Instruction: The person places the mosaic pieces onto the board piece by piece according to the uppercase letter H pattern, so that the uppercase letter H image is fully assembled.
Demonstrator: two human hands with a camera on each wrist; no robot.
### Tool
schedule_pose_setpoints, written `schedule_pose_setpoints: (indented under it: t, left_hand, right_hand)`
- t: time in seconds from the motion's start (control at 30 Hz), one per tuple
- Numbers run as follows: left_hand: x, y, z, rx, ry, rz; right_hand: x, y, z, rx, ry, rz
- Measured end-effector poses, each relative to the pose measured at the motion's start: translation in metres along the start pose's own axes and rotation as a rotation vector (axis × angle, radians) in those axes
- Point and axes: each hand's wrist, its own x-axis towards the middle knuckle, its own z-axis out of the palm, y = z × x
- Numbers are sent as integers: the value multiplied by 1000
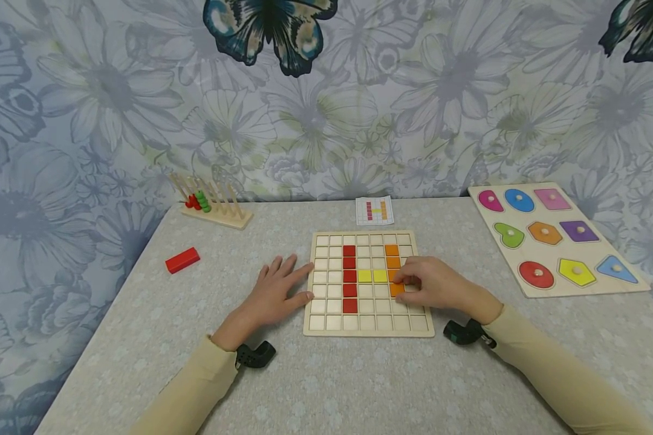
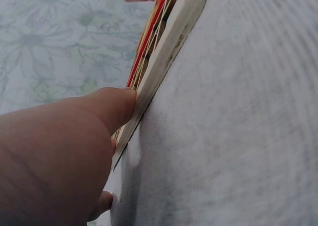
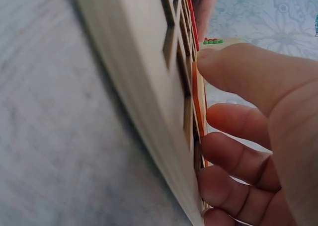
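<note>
A wooden grid board lies on the table, with several red tiles in one column, two yellow tiles in a row, and several orange tiles in a column at the right. My right hand is over the board's right side. Its thumb and index finger pinch the lowest orange tile at its cell; the other fingers are bent, as the right wrist view shows. With fingers spread, my left hand rests beside the board. Its thumb touches the board's left edge.
A pattern card lies behind the board. At the back left stands a peg rack with red and green beads, and a red block lies before it. A knobbed shape puzzle occupies the right. A patterned wall borders the table's back.
</note>
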Motion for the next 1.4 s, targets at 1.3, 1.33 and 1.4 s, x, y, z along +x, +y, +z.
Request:
schedule_pose_setpoints:
  t: [1.3,1.33,1.4]
  left_hand:
    - [2,1,-7,4,-26,-15]
    - [2,1,-7,3,-26,-16]
    - [2,1,-7,2,-28,-17]
  right_hand:
    - [-50,50,-42,-62,132,188]
    - [-49,50,-41,-61,122,195]
    - [-47,50,-37,-56,88,211]
